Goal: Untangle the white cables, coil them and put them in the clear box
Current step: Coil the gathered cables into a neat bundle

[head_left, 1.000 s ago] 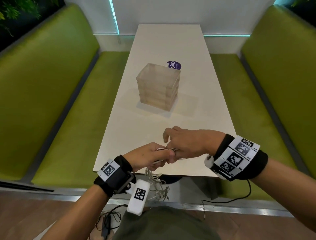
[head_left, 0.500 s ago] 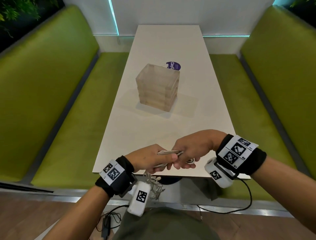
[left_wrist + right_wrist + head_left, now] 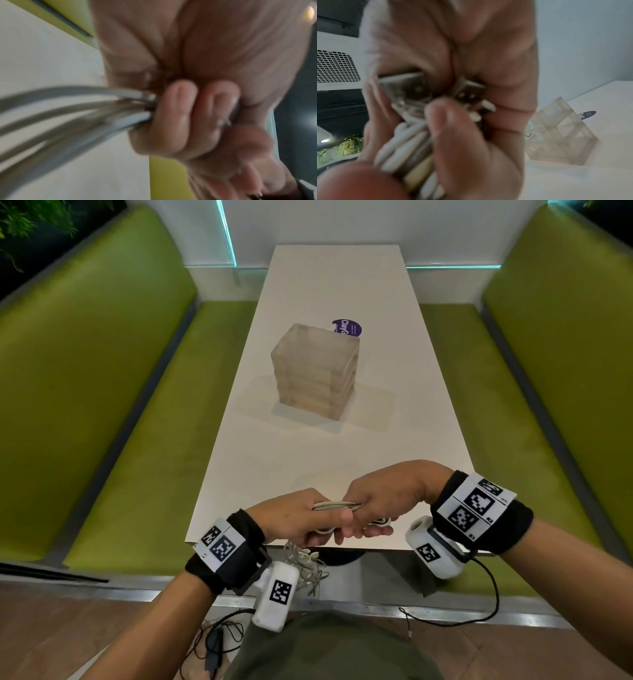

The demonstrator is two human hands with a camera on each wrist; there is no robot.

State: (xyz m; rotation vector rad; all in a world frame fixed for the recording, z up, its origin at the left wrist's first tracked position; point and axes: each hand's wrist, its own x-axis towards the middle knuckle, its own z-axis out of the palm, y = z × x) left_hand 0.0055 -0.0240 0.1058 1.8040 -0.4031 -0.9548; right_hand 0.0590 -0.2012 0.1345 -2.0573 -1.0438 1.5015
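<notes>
A bundle of white cables (image 3: 334,505) runs between my two hands at the near edge of the white table (image 3: 342,440). My left hand (image 3: 301,520) grips one end of the strands (image 3: 85,108). My right hand (image 3: 373,508) is curled round the other end, with the cable loops (image 3: 406,146) and metal plugs (image 3: 467,92) held in its fist. More tangled white cable (image 3: 308,566) hangs below my left hand off the table edge. The clear box (image 3: 317,374) stands upright in the middle of the table, beyond both hands.
A purple round sticker (image 3: 349,327) lies behind the box. Green bench seats (image 3: 113,405) flank the table on both sides. Black cords (image 3: 212,642) lie on the wooden floor near my lap.
My right hand has rolled over into a fist round the cables and drawn slightly right, stretching the strands taut between both hands. The left hand has held its place.
</notes>
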